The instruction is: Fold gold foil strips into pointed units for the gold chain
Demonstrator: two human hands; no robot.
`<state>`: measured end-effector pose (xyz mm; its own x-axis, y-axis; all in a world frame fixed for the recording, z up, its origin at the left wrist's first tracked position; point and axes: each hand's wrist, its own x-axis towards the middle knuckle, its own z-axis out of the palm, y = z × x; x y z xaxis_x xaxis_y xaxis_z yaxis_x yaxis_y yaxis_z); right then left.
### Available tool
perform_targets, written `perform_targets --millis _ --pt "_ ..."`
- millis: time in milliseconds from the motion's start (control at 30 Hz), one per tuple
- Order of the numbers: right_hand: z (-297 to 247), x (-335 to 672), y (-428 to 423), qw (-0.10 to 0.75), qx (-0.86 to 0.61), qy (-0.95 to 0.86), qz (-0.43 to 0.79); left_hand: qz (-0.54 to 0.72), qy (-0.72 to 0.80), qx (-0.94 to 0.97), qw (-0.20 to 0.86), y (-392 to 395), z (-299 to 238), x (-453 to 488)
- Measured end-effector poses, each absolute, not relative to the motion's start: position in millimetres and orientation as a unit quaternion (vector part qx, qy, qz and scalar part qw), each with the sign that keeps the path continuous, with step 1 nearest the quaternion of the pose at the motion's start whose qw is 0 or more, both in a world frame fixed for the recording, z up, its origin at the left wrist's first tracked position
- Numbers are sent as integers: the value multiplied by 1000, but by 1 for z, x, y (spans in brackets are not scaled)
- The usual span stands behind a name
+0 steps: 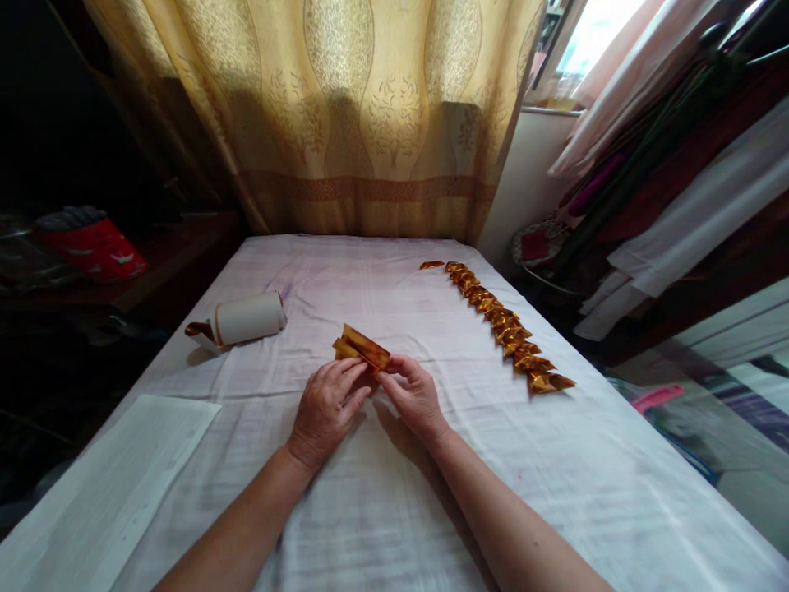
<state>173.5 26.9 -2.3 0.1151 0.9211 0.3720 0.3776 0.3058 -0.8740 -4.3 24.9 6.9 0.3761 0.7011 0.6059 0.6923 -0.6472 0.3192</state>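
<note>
A bed covered with a pale, creased sheet fills the middle of the room. Directly behind its far end hangs a gold patterned curtain. To the right of the curtain a window lets in bright daylight, and clothes hang below it beside the bed. Left of the bed, a dark wooden shelf sits in shadow.

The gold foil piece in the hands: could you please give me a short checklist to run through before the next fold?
1. Both hands on the gold foil piece: left hand and right hand pinch it. Ok.
2. Piece lifted off the white sheet: cannot tell.
3. Row of folded gold pieces clear of the hands: ok.
4. Roll within sight on the left: ok.
5. Fold edges aligned: cannot tell.
</note>
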Motion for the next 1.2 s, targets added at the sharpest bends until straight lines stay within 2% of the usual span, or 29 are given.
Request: perform_targets --millis 400,600,867,1100,1200 --pt "9 171 17 384 -501 -759 157 402 487 774 54 29 4 -7" --pt "7 185 25 424 -536 -730 32 428 462 776 33 34 8 -16" --pt "-1 200 32 395 -458 -789 -108 430 413 803 4 34 8 -27" --pt "8 201 32 407 -434 -794 -129 435 378 817 26 37 9 -22" --pt "12 200 30 383 -418 -817 -105 400 376 835 41 39 6 -25"
